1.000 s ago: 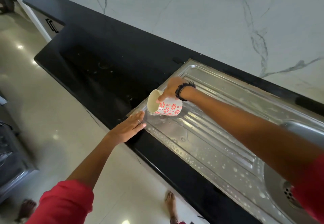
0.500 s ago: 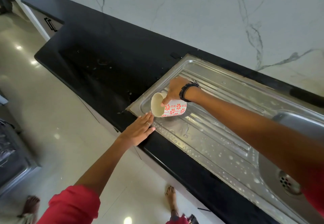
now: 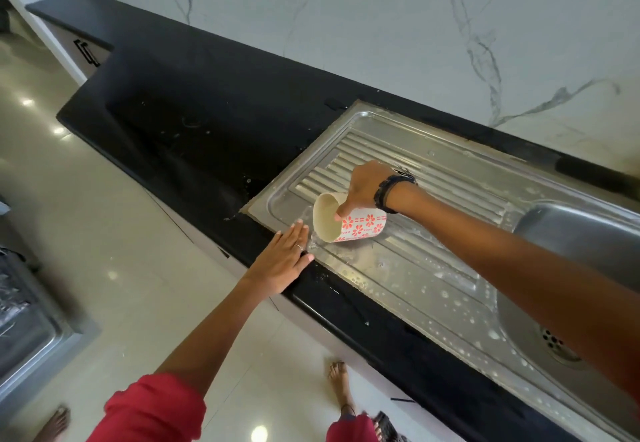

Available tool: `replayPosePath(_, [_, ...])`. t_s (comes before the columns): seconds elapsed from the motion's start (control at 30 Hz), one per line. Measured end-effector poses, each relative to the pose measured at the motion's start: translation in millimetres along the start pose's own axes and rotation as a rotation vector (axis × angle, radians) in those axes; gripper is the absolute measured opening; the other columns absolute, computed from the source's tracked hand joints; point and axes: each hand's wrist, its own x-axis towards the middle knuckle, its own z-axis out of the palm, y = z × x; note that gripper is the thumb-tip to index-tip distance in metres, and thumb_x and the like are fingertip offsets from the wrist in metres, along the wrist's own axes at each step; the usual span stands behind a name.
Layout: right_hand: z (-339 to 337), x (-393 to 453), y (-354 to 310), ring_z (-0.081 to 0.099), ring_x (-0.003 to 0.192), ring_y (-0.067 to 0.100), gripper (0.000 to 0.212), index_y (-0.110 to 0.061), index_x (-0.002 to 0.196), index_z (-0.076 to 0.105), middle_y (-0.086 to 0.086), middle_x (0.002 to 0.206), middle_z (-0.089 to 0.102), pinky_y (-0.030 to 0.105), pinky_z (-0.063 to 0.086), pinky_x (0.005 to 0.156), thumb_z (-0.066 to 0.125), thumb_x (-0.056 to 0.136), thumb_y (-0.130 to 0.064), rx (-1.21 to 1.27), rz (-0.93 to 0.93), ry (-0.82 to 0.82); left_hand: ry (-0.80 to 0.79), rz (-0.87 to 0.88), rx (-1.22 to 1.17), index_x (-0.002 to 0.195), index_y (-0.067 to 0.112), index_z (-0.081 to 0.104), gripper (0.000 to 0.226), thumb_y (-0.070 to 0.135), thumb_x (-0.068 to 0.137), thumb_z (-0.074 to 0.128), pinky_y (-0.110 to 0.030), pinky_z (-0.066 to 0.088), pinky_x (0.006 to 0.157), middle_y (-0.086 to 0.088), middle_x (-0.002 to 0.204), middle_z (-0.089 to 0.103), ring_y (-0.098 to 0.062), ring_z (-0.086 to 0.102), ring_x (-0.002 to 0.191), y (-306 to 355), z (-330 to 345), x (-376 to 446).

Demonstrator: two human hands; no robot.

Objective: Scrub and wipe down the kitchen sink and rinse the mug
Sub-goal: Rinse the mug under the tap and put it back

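Sink basin [image 3: 571,234] partly behind arm.

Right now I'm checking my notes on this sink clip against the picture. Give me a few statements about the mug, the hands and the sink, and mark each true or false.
1. The right hand holds the mug tipped on its side, mouth facing the end of the drainboard. True.
2. The mug is plain white. False: it has a red flower pattern.
3. The left hand lies flat, fingers straight, at the front corner of the drainboard. True.
4. The mug is held over the sink basin. False: it is over the ribbed drainboard, away from the basin.
5. The drainboard is dry. False: droplets and suds spot it.
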Motion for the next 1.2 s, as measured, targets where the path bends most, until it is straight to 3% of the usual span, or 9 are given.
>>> replayPosePath(0.13, [1,-20,19,0.057,0.074,0.019,0.044,-0.015,0.06,0.049,0.003,0.078,0.061,0.02,0.038,0.053,0.072,0.072,-0.051,0.1,0.065,-0.041,-0.042,0.074,-0.079,0.145,0.009,-0.012,0.068,0.049,0.097,0.016,-0.025,-0.009,0.112,-0.006,0.155,-0.015,-0.011,-0.015,0.141,17,2,-5])
replayPosePath(0.23, [3,-36,29,0.059,0.074,0.02,0.044,-0.013,0.065,0.053,0.004,0.079,0.062,0.021,0.038,0.05,0.073,0.07,-0.052,0.104,0.097,-0.052,-0.034,0.082,-0.047,0.142,0.011,-0.018,0.088,0.068,0.077,0.001,-0.025,-0.012,0.111,-0.006,0.154,-0.019,-0.008,-0.022,0.136,27,7,-10])
replayPosePath(0.5, [9,-82,64,0.06,0.075,0.02,0.05,-0.007,0.09,0.067,0.008,0.091,0.069,0.024,0.044,0.059,0.073,0.07,-0.051,0.178,0.236,0.002,-0.032,0.308,-0.057,0.14,0.019,-0.027,0.1,0.077,0.077,0.025,-0.025,-0.014,0.115,0.003,0.145,-0.033,-0.008,-0.029,0.136,88,16,-37])
replayPosePath(0.6, [14,-103,83,0.059,0.077,0.02,0.049,-0.006,0.088,0.069,0.009,0.094,0.071,0.024,0.045,0.06,0.073,0.069,-0.052,0.255,0.295,0.023,0.024,0.217,-0.103,0.137,0.02,-0.031,0.106,0.083,0.07,0.021,-0.026,-0.014,0.113,0.003,0.146,-0.033,-0.01,-0.029,0.137,79,24,-40])
replayPosePath(0.7, [21,-120,95,0.063,0.094,0.025,0.062,-0.002,0.1,0.07,0.011,0.103,0.07,0.033,0.052,0.082,0.069,0.072,-0.057,0.244,0.338,0.008,0.063,0.108,-0.021,0.141,0.013,-0.024,0.113,0.088,0.064,0.012,-0.029,-0.016,0.111,-0.003,0.148,-0.03,-0.017,-0.025,0.139,77,34,-42])
replayPosePath(0.73, [24,-125,98,0.063,0.097,0.026,0.064,-0.001,0.102,0.069,0.012,0.104,0.069,0.033,0.052,0.084,0.067,0.073,-0.058,0.245,0.355,-0.003,0.081,0.085,-0.004,0.141,0.012,-0.022,0.113,0.088,0.064,0.009,-0.03,-0.016,0.112,-0.005,0.149,-0.028,-0.019,-0.024,0.139,81,36,-42])
replayPosePath(0.9, [32,-147,109,0.055,0.073,0.019,0.063,0.004,0.085,0.069,0.013,0.085,0.069,0.019,0.036,0.056,0.063,0.075,-0.058,0.276,0.459,-0.001,0.157,0.07,-0.026,0.142,0.008,-0.017,0.106,0.084,0.069,-0.003,-0.031,-0.013,0.112,-0.008,0.15,-0.021,-0.02,-0.018,0.141,114,41,-28])
replayPosePath(1.03, [36,-164,116,0.055,0.072,0.019,0.058,0.004,0.081,0.067,0.012,0.078,0.066,0.02,0.038,0.058,0.069,0.072,-0.053,0.346,0.555,0.072,0.14,0.111,-0.1,0.146,0.008,-0.013,0.091,0.071,0.081,-0.001,-0.031,-0.009,0.114,-0.011,0.155,-0.011,-0.021,-0.007,0.144,155,44,-5])
replayPosePath(1.2, [40,-175,112,0.061,0.083,0.024,0.062,0.004,0.099,0.068,0.015,0.096,0.069,0.028,0.045,0.071,0.07,0.072,-0.052,0.274,0.564,0.108,0.107,0.328,-0.284,0.143,0.012,-0.017,0.068,0.05,0.095,0.011,-0.035,-0.002,0.119,-0.006,0.152,-0.02,-0.015,-0.013,0.143,145,23,12])
